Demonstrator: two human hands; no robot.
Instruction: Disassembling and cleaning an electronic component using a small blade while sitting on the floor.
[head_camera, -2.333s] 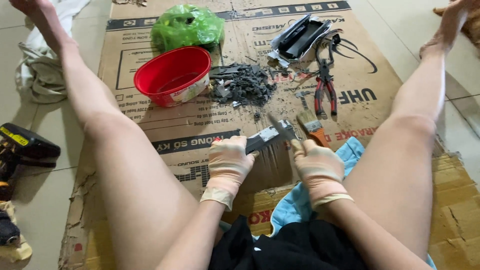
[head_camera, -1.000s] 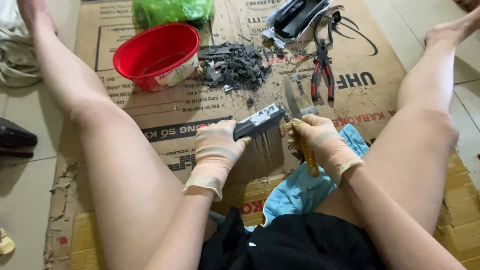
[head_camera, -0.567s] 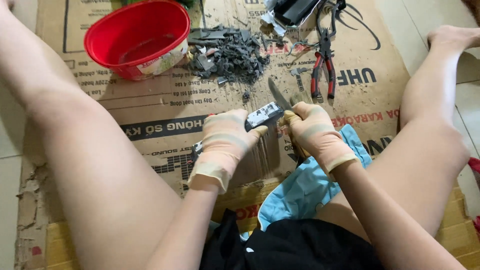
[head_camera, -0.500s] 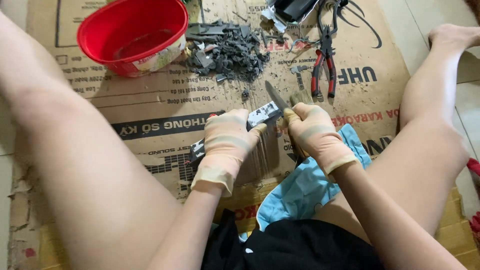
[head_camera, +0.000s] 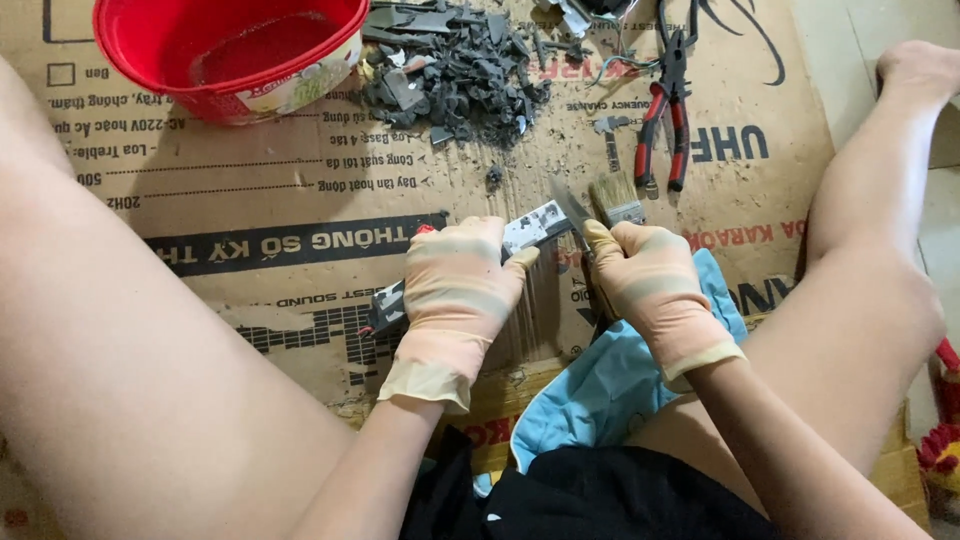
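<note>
Mid-scrape I reckon: left hand (head_camera: 455, 290) clenched round grey strip (head_camera: 530, 228), right hand (head_camera: 650, 285) gripping knife (head_camera: 572, 205) at its tip. Next needs steady push away from fingers.

Knife blade (head_camera: 572, 207), earlier clear of the grip, now pressed against the tip of the grey bar (head_camera: 525, 230) just beyond the left hand (head_camera: 458, 290). Right hand (head_camera: 650, 285) closed in, nearly thumb to thumb. Both hands lower on the cardboard (head_camera: 250, 200).
</note>
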